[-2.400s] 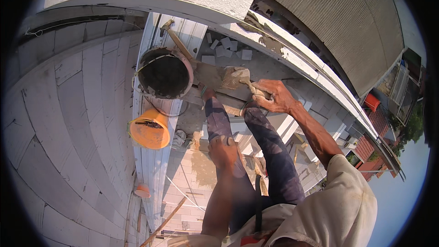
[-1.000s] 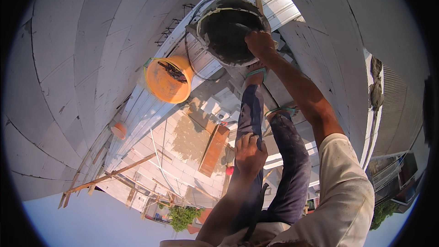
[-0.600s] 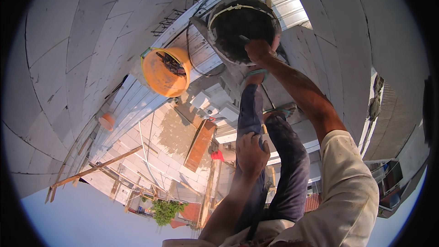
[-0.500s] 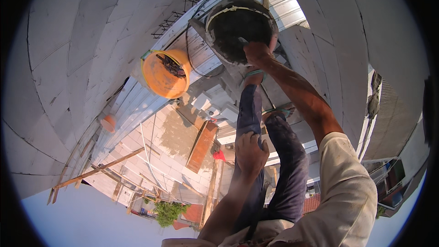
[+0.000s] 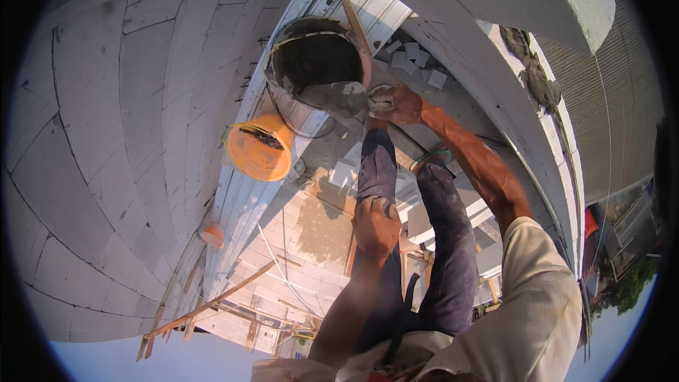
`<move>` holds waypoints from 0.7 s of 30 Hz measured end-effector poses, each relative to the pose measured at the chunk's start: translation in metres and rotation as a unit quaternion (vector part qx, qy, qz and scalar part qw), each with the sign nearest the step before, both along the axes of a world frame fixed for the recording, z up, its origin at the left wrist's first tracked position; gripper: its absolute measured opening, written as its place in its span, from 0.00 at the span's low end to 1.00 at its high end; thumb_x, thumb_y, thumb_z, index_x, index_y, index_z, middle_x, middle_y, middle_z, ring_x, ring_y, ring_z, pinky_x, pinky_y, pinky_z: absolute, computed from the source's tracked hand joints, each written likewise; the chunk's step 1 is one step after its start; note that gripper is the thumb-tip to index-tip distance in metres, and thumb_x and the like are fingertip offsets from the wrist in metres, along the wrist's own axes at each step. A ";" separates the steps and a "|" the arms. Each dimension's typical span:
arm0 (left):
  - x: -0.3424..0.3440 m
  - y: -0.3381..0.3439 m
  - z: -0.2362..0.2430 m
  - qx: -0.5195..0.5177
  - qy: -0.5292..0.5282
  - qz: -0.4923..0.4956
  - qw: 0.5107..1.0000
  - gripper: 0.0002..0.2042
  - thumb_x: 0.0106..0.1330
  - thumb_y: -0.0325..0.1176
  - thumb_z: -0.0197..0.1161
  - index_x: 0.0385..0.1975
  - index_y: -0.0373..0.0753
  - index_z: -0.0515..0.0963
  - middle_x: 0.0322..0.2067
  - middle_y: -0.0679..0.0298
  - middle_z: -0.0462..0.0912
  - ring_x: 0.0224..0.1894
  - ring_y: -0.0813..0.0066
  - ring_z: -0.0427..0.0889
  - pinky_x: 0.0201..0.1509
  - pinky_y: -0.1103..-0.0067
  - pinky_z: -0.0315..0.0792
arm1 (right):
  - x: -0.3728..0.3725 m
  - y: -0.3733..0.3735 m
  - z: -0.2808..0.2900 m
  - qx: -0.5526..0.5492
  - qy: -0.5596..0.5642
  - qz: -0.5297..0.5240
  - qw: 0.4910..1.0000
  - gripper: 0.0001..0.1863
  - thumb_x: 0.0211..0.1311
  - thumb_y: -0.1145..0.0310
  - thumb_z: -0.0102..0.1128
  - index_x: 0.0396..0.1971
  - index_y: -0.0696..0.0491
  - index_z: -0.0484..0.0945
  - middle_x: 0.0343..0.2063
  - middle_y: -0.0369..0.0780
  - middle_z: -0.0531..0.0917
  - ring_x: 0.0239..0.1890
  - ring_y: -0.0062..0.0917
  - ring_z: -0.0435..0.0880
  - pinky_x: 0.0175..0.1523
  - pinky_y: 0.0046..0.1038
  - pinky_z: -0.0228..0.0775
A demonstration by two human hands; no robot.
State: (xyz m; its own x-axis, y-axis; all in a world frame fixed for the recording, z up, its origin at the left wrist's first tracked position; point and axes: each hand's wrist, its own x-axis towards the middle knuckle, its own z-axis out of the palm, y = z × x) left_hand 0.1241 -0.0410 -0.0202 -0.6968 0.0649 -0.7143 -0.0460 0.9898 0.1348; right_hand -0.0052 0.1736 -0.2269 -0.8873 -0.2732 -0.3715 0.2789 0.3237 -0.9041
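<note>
Since half a second ago the view has swung, so the dark mortar bucket (image 5: 316,64) now sits at upper centre rather than upper right, and the right hand (image 5: 395,104) has drawn back from the bucket's mouth to its lower right rim. What that hand grips is hard to make out: it is closed around a grey, mortar-caked tool (image 5: 353,99), its blade blurring into the wet mortar. The left hand (image 5: 375,223) rests flat on the left thigh, fingers loosely curled, holding nothing. An orange bucket (image 5: 260,147) hangs just beside the dark one, lower left. A wooden handle (image 5: 351,10) pokes above the bucket rim. Grey block wall (image 5: 127,113) crowds the left; the ledge on the right is narrow, with open drop between.
</note>
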 end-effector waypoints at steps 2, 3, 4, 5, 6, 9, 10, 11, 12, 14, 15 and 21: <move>0.005 -0.001 -0.010 -0.005 -0.019 -0.031 0.999 0.18 0.65 0.45 0.68 0.48 0.38 0.86 0.52 0.53 0.85 0.55 0.50 0.82 0.60 0.61 0.75 | 0.050 0.022 0.030 0.021 -0.006 -0.053 0.998 0.25 0.58 0.54 0.74 0.46 0.61 0.86 0.38 0.50 0.89 0.39 0.40 0.89 0.45 0.42 0.79; 0.009 -0.004 -0.011 -0.013 -0.008 -0.027 1.000 0.18 0.65 0.45 0.68 0.47 0.38 0.86 0.51 0.52 0.85 0.56 0.50 0.82 0.61 0.61 0.75 | 0.064 0.032 0.057 0.014 -0.016 -0.064 0.998 0.25 0.59 0.54 0.73 0.47 0.61 0.86 0.39 0.49 0.89 0.39 0.41 0.89 0.45 0.41 0.80; 0.015 -0.007 -0.012 -0.022 0.003 -0.022 1.000 0.18 0.65 0.45 0.68 0.47 0.38 0.86 0.51 0.52 0.85 0.56 0.50 0.82 0.61 0.61 0.76 | 0.079 0.045 0.085 0.006 -0.027 -0.073 0.997 0.25 0.59 0.54 0.73 0.47 0.61 0.86 0.39 0.49 0.89 0.39 0.42 0.89 0.45 0.40 0.81; 0.013 0.002 -0.009 -0.008 -0.012 -0.029 0.999 0.18 0.65 0.44 0.68 0.47 0.39 0.86 0.51 0.52 0.86 0.55 0.50 0.83 0.61 0.61 0.76 | 0.097 0.067 0.120 0.015 -0.043 -0.095 0.994 0.26 0.60 0.54 0.72 0.48 0.61 0.86 0.40 0.48 0.89 0.39 0.42 0.89 0.45 0.39 0.81; 0.011 0.008 -0.005 -0.007 -0.021 -0.031 0.999 0.17 0.65 0.44 0.68 0.47 0.39 0.87 0.50 0.52 0.86 0.55 0.51 0.83 0.61 0.61 0.76 | 0.118 0.085 0.147 0.045 -0.020 -0.131 0.990 0.24 0.60 0.57 0.72 0.47 0.62 0.86 0.39 0.48 0.89 0.38 0.41 0.88 0.44 0.38 0.81; 0.008 0.021 -0.001 -0.038 -0.052 -0.057 0.996 0.19 0.63 0.44 0.69 0.47 0.37 0.86 0.49 0.50 0.86 0.54 0.50 0.83 0.60 0.60 0.76 | 0.185 0.138 0.219 0.137 0.058 -0.217 0.965 0.19 0.58 0.66 0.73 0.46 0.61 0.85 0.36 0.46 0.88 0.33 0.38 0.87 0.40 0.35 0.81; 0.009 0.022 -0.003 -0.058 -0.062 -0.065 0.994 0.20 0.62 0.44 0.69 0.47 0.36 0.85 0.48 0.49 0.86 0.54 0.49 0.83 0.59 0.59 0.76 | 0.198 0.152 0.237 0.170 0.086 -0.238 0.952 0.18 0.56 0.70 0.74 0.46 0.61 0.85 0.34 0.45 0.87 0.31 0.37 0.86 0.39 0.34 0.81; 0.014 0.021 -0.002 -0.034 -0.023 -0.080 0.996 0.20 0.62 0.45 0.69 0.48 0.37 0.86 0.49 0.50 0.86 0.55 0.50 0.83 0.60 0.60 0.75 | 0.209 0.165 0.249 0.207 0.115 -0.259 0.936 0.19 0.55 0.72 0.74 0.48 0.60 0.84 0.34 0.45 0.86 0.31 0.37 0.86 0.39 0.34 0.81; 0.015 0.020 -0.003 -0.032 -0.022 -0.083 0.996 0.20 0.63 0.45 0.69 0.49 0.38 0.86 0.50 0.50 0.86 0.55 0.50 0.83 0.61 0.61 0.75 | 0.221 0.175 0.259 0.243 0.140 -0.281 0.918 0.21 0.54 0.74 0.74 0.49 0.59 0.84 0.34 0.45 0.86 0.31 0.37 0.86 0.39 0.34 0.81; 0.017 0.018 -0.005 -0.031 -0.019 -0.082 0.996 0.20 0.63 0.45 0.69 0.49 0.39 0.86 0.51 0.51 0.86 0.56 0.51 0.82 0.62 0.62 0.74 | 0.240 0.191 0.270 0.327 0.164 -0.297 0.882 0.25 0.51 0.76 0.74 0.52 0.57 0.83 0.35 0.44 0.85 0.33 0.38 0.86 0.39 0.35 0.81; 0.015 0.026 -0.001 -0.041 -0.032 -0.083 0.995 0.20 0.64 0.45 0.68 0.50 0.39 0.86 0.51 0.51 0.86 0.57 0.51 0.82 0.63 0.62 0.73 | 0.249 0.199 0.271 0.377 0.159 -0.295 0.864 0.27 0.49 0.76 0.75 0.53 0.56 0.82 0.36 0.44 0.85 0.34 0.38 0.85 0.40 0.35 0.81; 0.008 0.043 0.011 -0.072 -0.060 -0.098 0.991 0.19 0.65 0.45 0.67 0.50 0.40 0.85 0.53 0.54 0.85 0.59 0.53 0.81 0.65 0.62 0.72 | 0.303 0.209 0.260 0.501 0.116 -0.286 0.809 0.34 0.46 0.79 0.75 0.59 0.52 0.80 0.39 0.43 0.85 0.38 0.39 0.86 0.42 0.37 0.81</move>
State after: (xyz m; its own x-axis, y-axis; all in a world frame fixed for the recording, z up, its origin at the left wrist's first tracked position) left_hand 0.1323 0.0020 -0.0095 -0.5909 0.0814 -0.8026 0.1409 0.9900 -0.0033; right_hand 0.2975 0.3828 0.0332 -0.8397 0.5414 0.0415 0.5029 0.8043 -0.3166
